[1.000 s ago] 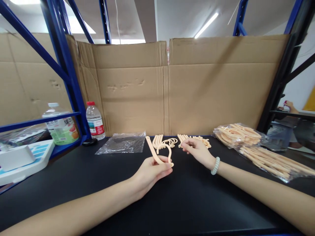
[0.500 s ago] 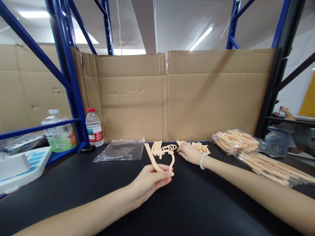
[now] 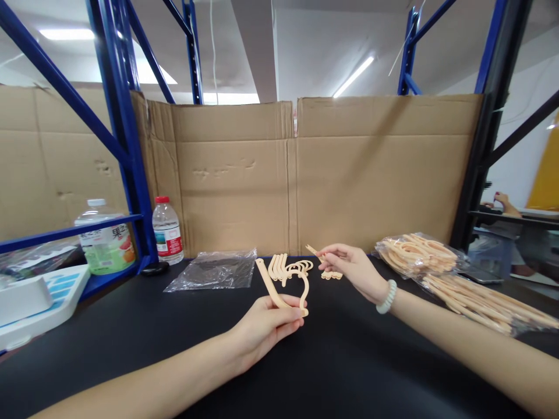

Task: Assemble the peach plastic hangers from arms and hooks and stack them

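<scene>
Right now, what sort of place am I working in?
Most likely a warehouse or packing workstation: blue steel racking frames a black bench walled with cardboard sheets, bagged peach plastic parts wait at one side, and another person's hand shows at a neighbouring station.

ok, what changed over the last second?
The right hand went out to the loose pile at the back, pinched a small peach piece and lifted it off the table. The left hand kept its hold on the hook, hardly shifting. Bags, bottles and the second pile lie as before.
</scene>
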{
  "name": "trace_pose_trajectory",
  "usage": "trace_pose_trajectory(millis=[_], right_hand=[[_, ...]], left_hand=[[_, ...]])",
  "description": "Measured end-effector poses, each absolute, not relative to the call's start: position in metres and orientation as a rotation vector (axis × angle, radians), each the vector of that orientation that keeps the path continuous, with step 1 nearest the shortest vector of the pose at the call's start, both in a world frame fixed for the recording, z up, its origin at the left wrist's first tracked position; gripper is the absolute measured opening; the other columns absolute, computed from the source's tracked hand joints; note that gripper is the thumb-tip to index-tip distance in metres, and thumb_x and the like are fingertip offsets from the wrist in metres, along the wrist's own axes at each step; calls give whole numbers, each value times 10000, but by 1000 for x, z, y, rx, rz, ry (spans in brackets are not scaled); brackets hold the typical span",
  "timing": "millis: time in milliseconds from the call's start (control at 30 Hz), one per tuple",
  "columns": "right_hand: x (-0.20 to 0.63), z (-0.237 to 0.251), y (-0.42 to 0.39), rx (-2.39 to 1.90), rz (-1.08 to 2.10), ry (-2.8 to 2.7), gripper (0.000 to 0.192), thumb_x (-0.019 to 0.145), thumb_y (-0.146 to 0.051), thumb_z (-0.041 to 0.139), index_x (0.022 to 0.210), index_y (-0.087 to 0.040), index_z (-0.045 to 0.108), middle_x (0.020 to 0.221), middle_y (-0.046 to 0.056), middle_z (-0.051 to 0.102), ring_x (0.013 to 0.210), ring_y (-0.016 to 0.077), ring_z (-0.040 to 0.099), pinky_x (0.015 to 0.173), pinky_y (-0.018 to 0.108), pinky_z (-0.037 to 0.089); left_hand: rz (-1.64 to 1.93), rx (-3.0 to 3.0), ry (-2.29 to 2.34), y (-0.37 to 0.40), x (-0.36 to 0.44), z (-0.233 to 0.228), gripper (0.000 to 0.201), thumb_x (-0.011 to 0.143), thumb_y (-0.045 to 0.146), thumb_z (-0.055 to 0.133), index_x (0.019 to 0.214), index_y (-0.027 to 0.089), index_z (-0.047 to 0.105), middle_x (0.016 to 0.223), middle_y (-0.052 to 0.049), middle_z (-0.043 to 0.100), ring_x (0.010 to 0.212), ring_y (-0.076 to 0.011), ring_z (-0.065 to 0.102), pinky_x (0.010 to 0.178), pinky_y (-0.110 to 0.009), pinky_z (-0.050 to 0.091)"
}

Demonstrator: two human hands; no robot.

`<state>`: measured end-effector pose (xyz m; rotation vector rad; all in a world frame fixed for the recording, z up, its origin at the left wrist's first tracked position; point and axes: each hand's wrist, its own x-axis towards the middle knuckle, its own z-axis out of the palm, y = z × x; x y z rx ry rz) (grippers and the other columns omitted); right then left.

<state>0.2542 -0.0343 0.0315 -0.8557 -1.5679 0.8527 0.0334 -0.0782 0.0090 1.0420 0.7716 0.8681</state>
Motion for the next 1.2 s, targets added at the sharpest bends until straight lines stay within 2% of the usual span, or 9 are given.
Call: trace_pose_trajectory(millis=[167,267,367,467,567,633,700,867,1200], right_hand=[[237,24,-74,-780,1146,-1318,320,701,-427,735,851,-148,691,963,79,654,787,135,591,812,316,482],[229,12,-76,-818,1292,-1168,314,604,-351,811,801,-144,681,907,58,645,766,131,592,795,306,476],[227,5,-73,-867,1273,-1063,300,557,-279,824,763,-157,644,823,16,616,740,127,593,752,284,470],[230,6,-73,-869,1228,-984,318,528,-182,803,788,-186,620,836,-17,575,740,120,597,712,259,467],[233,8,-74,-846,1264,-914,446,504,-97,779,896,-223,607,851,-34,557,736,110,605,698,247,470],[233,7,-75,-819,1335,-898,549,507,-83,775,994,-246,583,834,-34,570,752,124,619,727,263,479],[231,4,-77,-792,1422,-941,573,518,-94,780,1034,-235,573,805,-23,590,791,145,631,779,287,480],[223,-3,-84,-779,1481,-1201,315,592,-202,792,853,-162,619,819,18,624,824,148,610,838,316,460],[227,-4,-85,-700,1367,-1541,260,722,-311,735,902,-151,637,821,34,626,764,137,584,761,320,476]], left_hand=[[862,1045,752,-76,35,9,245,578,151,839,788,107,719,775,-37,653,706,-83,613,743,-167,494],[869,1046,762,-75,36,9,249,567,155,843,776,105,718,755,-37,650,682,-81,606,715,-168,487],[858,1055,753,-74,35,9,245,572,169,846,771,104,720,768,-39,651,688,-81,607,714,-168,482],[852,1054,742,-73,35,9,245,569,174,851,764,106,720,783,-37,654,694,-80,608,723,-172,480],[858,1044,737,-71,37,8,253,558,177,859,758,110,719,762,-31,652,676,-76,605,709,-172,476],[862,1046,723,-70,38,8,254,555,181,861,749,110,715,755,-29,652,667,-76,604,701,-176,472],[861,1055,701,-69,39,7,249,554,176,860,736,109,705,760,-32,656,673,-83,608,702,-185,469],[838,1116,620,-70,38,4,225,590,155,836,735,119,668,735,-29,655,707,-103,611,727,-215,452],[821,1200,548,-72,34,1,195,621,139,804,749,125,657,769,-31,668,766,-119,605,776,-249,425]])
